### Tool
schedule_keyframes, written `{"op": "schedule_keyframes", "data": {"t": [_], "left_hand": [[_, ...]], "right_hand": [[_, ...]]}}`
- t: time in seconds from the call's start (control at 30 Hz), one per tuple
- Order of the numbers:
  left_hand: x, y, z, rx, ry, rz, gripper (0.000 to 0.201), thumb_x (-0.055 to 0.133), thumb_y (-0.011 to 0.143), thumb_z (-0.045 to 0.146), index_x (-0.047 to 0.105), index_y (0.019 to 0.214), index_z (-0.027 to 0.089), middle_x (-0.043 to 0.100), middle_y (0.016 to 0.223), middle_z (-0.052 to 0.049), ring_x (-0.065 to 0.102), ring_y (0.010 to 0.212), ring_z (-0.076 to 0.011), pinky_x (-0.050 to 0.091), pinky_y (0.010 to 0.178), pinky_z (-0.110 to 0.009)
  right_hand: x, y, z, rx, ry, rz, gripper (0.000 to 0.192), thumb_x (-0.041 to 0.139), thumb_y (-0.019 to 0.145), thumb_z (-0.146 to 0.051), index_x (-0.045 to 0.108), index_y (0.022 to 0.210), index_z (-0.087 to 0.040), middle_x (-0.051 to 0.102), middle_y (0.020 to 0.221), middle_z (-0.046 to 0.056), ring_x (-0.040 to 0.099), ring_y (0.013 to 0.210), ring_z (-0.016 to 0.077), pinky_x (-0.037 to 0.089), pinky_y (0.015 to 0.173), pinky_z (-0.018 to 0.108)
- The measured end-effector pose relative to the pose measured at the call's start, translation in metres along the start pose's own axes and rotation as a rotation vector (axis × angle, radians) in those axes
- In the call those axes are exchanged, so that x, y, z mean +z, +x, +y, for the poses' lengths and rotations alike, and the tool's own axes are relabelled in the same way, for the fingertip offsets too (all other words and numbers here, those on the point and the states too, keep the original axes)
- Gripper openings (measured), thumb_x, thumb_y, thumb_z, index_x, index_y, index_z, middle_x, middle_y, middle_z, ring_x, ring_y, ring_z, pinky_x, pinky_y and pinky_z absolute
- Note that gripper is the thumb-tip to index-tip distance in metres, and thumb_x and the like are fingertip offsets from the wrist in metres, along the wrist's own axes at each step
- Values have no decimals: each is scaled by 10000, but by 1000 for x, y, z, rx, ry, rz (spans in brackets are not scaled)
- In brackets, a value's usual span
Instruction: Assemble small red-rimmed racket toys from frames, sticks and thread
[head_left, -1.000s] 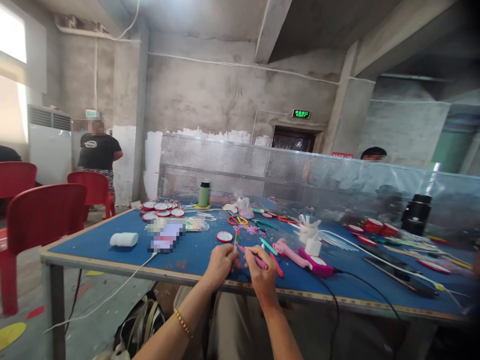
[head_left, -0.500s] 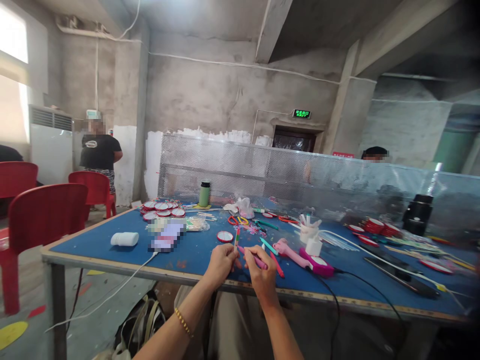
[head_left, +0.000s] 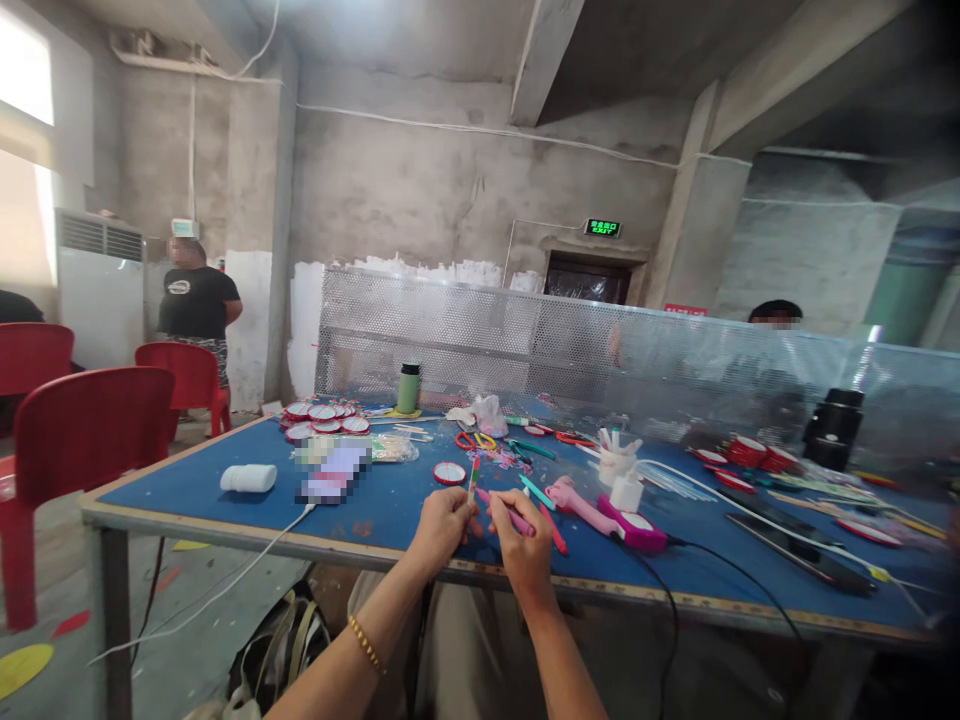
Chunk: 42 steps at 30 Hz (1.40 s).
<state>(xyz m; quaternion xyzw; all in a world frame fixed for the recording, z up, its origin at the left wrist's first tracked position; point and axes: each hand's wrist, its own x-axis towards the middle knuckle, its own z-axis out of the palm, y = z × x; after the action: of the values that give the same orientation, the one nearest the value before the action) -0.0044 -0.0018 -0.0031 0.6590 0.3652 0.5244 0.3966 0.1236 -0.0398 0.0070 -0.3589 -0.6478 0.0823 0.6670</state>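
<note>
My left hand [head_left: 442, 528] and my right hand [head_left: 523, 545] meet above the near edge of the blue table [head_left: 187, 495]. The left hand pinches a thin coloured stick [head_left: 472, 474] that points up and away. A pink stick [head_left: 508, 513] lies across the fingers of the right hand, which are closed on it. A red stick [head_left: 553, 532] and a teal stick [head_left: 537, 492] lie on the table just beyond the right hand. A pink glue gun [head_left: 604, 514] with a black cord [head_left: 720, 570] lies to the right of them.
Red-rimmed round discs [head_left: 324, 417] are piled at the far left, one disc [head_left: 448, 473] lies alone nearby. A white bottle [head_left: 248, 478], a green flask [head_left: 407, 388], a white cup of sticks [head_left: 616, 462] and scissors [head_left: 474, 439] stand on the table. Red chairs [head_left: 82, 440] are left; two people stand beyond.
My hands have barely moved. The person behind the mesh screen at the back right has shifted to the right.
</note>
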Motion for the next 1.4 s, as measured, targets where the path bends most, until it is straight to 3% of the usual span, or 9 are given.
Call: {"op": "schedule_keyframes", "data": {"t": [0.43, 0.63, 0.8, 1.1, 1.4], "left_hand": [[0, -1, 1, -20, -27, -3, 181, 508, 803, 318, 567, 697, 183, 686, 582, -27, 448, 388, -103, 341, 434, -220], [1, -2, 2, -33, -25, -3, 195, 518, 809, 326, 566, 688, 181, 677, 579, -22, 454, 398, -103, 342, 439, -220], [0, -3, 5, -39, -19, -5, 179, 517, 797, 322, 570, 700, 181, 678, 581, -18, 454, 400, -102, 345, 445, -219], [1, -1, 1, 3, 19, 1, 220, 494, 797, 359, 567, 694, 179, 683, 587, -35, 459, 399, -111, 349, 439, -230], [1, -1, 2, -11, 27, -2, 223, 496, 800, 362, 565, 694, 178, 687, 587, -33, 457, 402, -105, 347, 440, -221]], "right_hand": [[0, 0, 3, 18, -9, 35, 221, 592, 918, -341, 614, 752, -198, 599, 639, -22, 582, 575, 140, 470, 586, 242], [1, 0, 0, 6, -2, -10, 225, 589, 916, -340, 615, 747, -194, 616, 679, -11, 579, 570, 134, 478, 588, 244], [1, -1, 1, 20, -18, 52, 217, 591, 918, -344, 632, 771, -190, 620, 671, -9, 588, 569, 139, 474, 584, 245], [2, 1, -2, -13, -3, -10, 222, 584, 915, -340, 634, 760, -190, 620, 681, -8, 583, 568, 135, 482, 581, 239], [3, 1, 0, -8, -16, 9, 229, 581, 919, -339, 621, 750, -190, 618, 689, -2, 581, 595, 141, 483, 590, 244]]}}
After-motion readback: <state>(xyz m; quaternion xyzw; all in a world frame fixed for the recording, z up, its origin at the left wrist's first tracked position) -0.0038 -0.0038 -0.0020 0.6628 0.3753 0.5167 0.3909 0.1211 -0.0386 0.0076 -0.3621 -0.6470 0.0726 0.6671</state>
